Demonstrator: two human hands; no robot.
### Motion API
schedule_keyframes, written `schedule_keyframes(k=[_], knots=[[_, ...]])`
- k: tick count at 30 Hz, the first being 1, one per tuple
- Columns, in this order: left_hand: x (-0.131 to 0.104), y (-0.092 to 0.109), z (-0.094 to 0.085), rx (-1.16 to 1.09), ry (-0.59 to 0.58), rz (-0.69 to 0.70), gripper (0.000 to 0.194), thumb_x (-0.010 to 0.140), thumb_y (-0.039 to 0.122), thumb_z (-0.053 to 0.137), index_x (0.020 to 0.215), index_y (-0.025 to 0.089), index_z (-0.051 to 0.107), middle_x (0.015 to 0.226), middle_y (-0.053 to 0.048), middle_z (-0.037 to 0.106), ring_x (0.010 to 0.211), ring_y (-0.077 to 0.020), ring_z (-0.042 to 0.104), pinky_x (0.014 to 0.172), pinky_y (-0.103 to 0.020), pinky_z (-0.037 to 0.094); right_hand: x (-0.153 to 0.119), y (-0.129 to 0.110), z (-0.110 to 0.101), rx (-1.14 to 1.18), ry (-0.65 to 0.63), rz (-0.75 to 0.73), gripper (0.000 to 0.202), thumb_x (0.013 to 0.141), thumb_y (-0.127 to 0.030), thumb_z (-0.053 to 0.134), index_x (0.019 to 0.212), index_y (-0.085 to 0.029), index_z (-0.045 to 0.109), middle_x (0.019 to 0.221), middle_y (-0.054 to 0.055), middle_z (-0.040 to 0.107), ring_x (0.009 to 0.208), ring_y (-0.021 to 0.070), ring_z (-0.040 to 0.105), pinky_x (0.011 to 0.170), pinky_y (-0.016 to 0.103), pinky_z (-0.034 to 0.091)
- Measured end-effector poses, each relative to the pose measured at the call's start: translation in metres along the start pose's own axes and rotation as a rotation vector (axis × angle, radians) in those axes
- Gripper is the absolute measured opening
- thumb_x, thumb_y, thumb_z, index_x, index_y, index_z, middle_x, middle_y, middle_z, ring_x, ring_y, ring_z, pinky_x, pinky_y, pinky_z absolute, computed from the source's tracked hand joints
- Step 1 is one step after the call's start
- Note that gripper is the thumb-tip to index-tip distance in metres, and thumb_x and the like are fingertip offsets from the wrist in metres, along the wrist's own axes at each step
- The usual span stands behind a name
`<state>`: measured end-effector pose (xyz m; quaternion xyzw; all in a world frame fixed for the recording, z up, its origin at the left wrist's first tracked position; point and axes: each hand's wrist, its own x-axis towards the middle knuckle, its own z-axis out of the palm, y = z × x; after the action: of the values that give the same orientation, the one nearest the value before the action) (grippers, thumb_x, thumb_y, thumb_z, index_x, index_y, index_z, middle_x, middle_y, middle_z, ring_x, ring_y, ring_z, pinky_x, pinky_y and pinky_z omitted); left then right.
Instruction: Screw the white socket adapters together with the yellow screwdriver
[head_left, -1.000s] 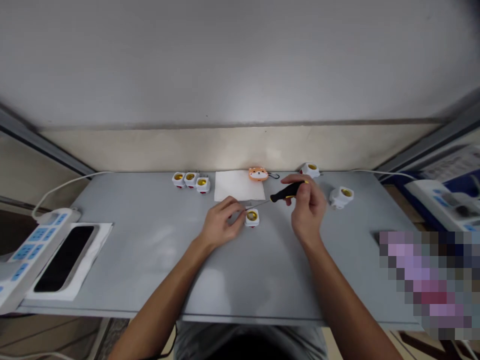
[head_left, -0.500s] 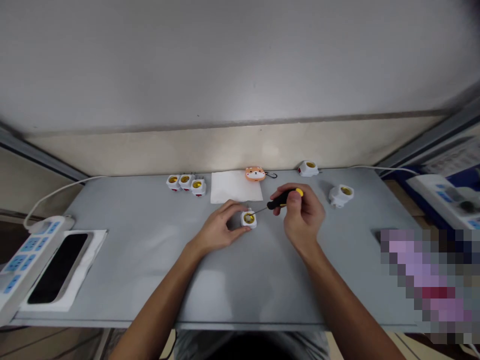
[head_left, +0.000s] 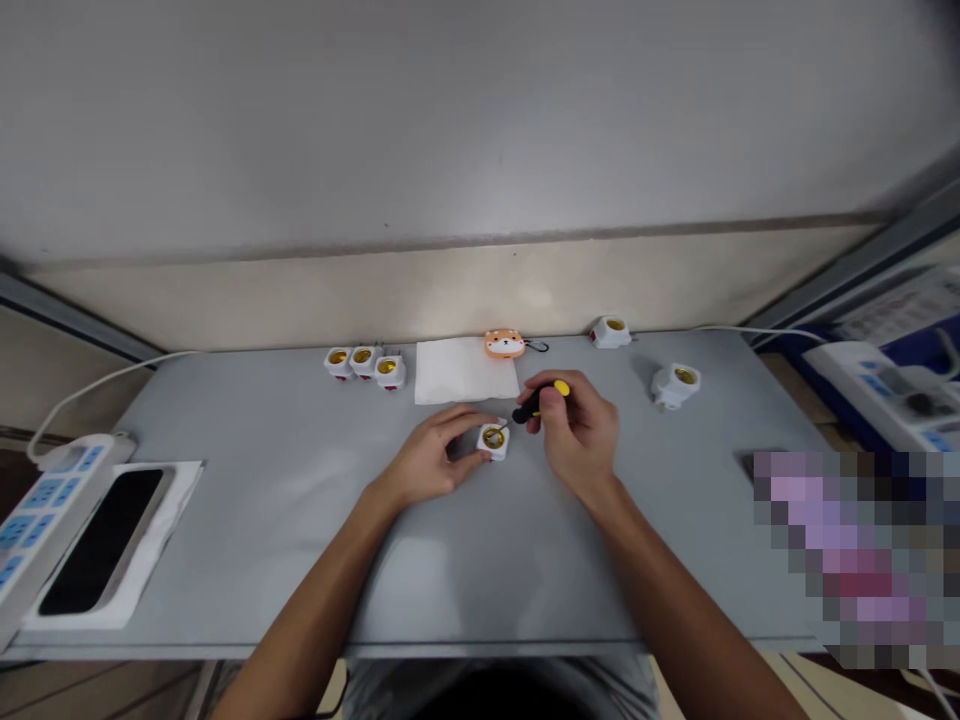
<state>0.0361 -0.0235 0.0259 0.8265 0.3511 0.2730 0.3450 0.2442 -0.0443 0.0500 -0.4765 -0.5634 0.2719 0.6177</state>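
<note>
My left hand (head_left: 442, 455) grips a small white plug-in lamp socket (head_left: 494, 452) between thumb and fingers, its brass-coloured threaded opening facing up on the grey table. My right hand (head_left: 576, 430) is wrapped round a screwdriver (head_left: 531, 404) with a black and yellow handle. The screwdriver's shaft slants down to the left and its tip is inside the socket's opening; what it touches there is too small to make out. White lamp sockets of the same kind stand farther back: several in a group (head_left: 364, 362) at left, one (head_left: 611, 332) at back right and another (head_left: 676, 386) at right.
A white paper sheet (head_left: 457, 375) lies behind my hands, with an orange animal-face case (head_left: 504, 344) on its corner. At left are a phone (head_left: 109, 540) and a power strip (head_left: 52, 510). A pixelated purple object (head_left: 832, 540) is at the right edge. A wall rises behind the table.
My right hand has moved left and the screwdriver stands steeper, its tip deeper in the socket. The left hand keeps its hold. The whole view has shifted slightly.
</note>
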Motion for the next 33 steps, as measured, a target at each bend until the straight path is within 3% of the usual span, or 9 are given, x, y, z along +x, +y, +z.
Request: schedule_keyframes(k=[9,33], knots=[[-0.0003,0.0006,0.0015,-0.003,0.021,0.017,0.034,0.097,0.031,0.07,0.131,0.03,0.07,0.125,-0.006,0.073,0.1,-0.0228,0.07,0.088,-0.038,0.059,0.0002,0.0032,0.0014,0.044,0.004,0.022,0.031,0.1,-0.052,0.06,0.096,-0.023,0.069,0.077,0.001,0.072,0.052,0.0104,0.061,0.048,0.023,0.051],[-0.0004,-0.0035,0.0025,0.014,0.008,0.038,0.035,0.097,0.029,0.069,0.131,0.027,0.068,0.121,-0.007,0.072,0.099,-0.0213,0.068,0.088,-0.034,0.055,0.0022,0.0051,0.0025,0.069,0.018,-0.02,0.025,0.101,-0.044,0.062,0.095,-0.021,0.07,0.074,-0.001,0.071,0.05,0.0073,0.059,0.047,0.019,0.05]])
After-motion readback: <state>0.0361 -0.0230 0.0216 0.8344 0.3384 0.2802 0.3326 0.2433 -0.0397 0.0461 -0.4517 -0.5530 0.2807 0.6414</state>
